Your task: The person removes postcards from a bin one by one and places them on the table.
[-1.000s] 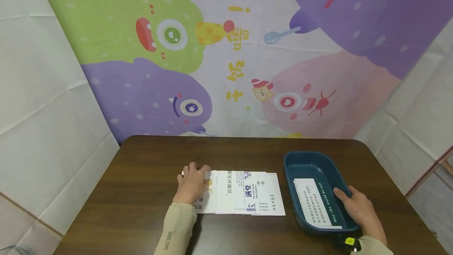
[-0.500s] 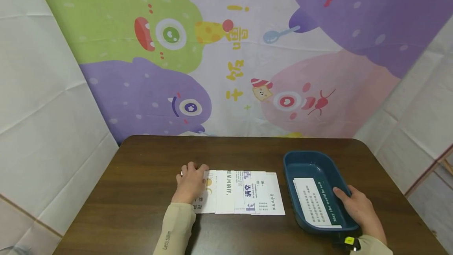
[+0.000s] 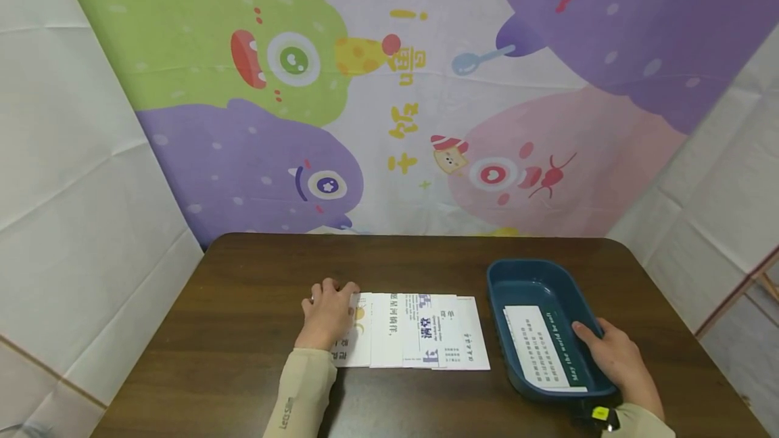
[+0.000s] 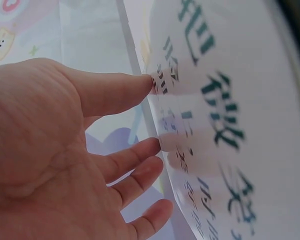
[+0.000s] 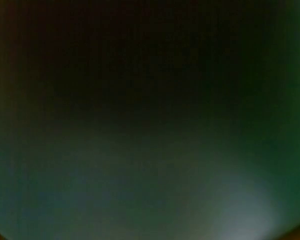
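My left hand [image 3: 326, 318] rests on the left end of an overlapping row of white printed cards [image 3: 420, 336], laid side by side on the table. Up close in the left wrist view, its thumb and fingertips touch the surface of a card [image 4: 225, 120] with dark green characters. My right hand [image 3: 622, 360] grips the right side of a dark blue tray [image 3: 532, 284], thumb over the rim and inside. Inside that tray lie white cards [image 3: 535, 347] and a green card [image 3: 566, 336] lettered "May the world be soft". The right wrist view is dark and blurred.
A brown wooden table [image 3: 255, 276] with rounded far corners carries everything. Behind it hangs a cloth backdrop [image 3: 420, 208] with cartoon monsters, and white sheets [image 3: 91, 154] close in both sides.
The left hand has shifted very slightly left in the head view, along with the whole scene. Both hands keep their places on the cards and the tray.
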Demonstrator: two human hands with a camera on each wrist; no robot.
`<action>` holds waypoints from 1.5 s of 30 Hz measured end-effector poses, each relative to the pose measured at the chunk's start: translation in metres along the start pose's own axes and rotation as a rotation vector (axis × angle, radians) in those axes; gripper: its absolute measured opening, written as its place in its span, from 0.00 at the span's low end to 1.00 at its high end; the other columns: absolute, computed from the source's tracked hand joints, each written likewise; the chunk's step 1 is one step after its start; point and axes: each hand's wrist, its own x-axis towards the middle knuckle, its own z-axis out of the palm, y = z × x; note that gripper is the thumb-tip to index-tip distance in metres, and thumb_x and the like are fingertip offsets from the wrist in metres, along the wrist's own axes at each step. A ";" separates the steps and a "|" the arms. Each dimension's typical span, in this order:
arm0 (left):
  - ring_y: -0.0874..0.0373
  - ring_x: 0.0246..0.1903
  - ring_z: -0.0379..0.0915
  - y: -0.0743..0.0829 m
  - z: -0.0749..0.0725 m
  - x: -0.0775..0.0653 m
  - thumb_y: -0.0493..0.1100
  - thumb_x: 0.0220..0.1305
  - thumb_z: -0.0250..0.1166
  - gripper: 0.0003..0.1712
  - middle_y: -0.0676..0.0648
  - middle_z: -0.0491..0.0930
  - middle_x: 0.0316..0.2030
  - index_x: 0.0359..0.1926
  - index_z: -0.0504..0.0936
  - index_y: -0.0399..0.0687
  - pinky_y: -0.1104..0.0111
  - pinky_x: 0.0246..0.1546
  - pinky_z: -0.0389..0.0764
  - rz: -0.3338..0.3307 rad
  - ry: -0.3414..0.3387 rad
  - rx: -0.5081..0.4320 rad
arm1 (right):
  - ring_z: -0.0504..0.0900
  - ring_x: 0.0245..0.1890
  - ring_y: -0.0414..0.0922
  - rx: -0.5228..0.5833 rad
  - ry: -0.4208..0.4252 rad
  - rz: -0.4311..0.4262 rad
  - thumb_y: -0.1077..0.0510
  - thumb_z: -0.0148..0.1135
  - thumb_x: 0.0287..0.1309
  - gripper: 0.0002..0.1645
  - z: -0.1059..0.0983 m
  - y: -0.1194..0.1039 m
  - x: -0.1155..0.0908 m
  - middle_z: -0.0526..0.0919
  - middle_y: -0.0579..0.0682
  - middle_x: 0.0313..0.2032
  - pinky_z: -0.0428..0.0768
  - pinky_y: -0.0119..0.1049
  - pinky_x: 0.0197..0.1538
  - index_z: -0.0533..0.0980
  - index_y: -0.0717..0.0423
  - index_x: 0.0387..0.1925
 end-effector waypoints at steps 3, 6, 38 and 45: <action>0.34 0.57 0.57 0.001 0.000 0.000 0.38 0.64 0.63 0.21 0.32 0.67 0.58 0.58 0.78 0.56 0.37 0.51 0.60 -0.005 -0.006 -0.003 | 0.73 0.44 0.62 -0.005 0.003 0.003 0.28 0.41 0.66 0.57 0.000 0.000 0.000 0.71 0.76 0.51 0.74 0.59 0.48 0.50 0.78 0.67; 0.34 0.57 0.57 0.003 0.000 -0.001 0.38 0.64 0.62 0.22 0.32 0.67 0.58 0.59 0.77 0.57 0.37 0.51 0.60 -0.008 -0.010 0.001 | 0.73 0.44 0.62 -0.012 0.002 -0.002 0.28 0.40 0.66 0.57 0.000 0.001 0.000 0.71 0.76 0.51 0.75 0.60 0.48 0.50 0.78 0.67; 0.35 0.57 0.56 0.001 -0.004 -0.004 0.37 0.65 0.61 0.23 0.32 0.66 0.59 0.61 0.76 0.55 0.38 0.51 0.61 -0.015 -0.023 -0.020 | 0.72 0.44 0.63 -0.028 -0.012 -0.012 0.28 0.40 0.66 0.57 -0.001 0.001 0.001 0.71 0.77 0.50 0.73 0.61 0.49 0.50 0.79 0.67; 0.33 0.58 0.59 0.038 -0.026 -0.017 0.42 0.63 0.65 0.27 0.30 0.68 0.59 0.62 0.73 0.46 0.36 0.52 0.64 0.136 0.098 0.005 | 0.73 0.45 0.63 -0.020 -0.004 -0.004 0.28 0.41 0.66 0.58 -0.001 -0.001 0.000 0.71 0.77 0.51 0.74 0.60 0.49 0.50 0.78 0.67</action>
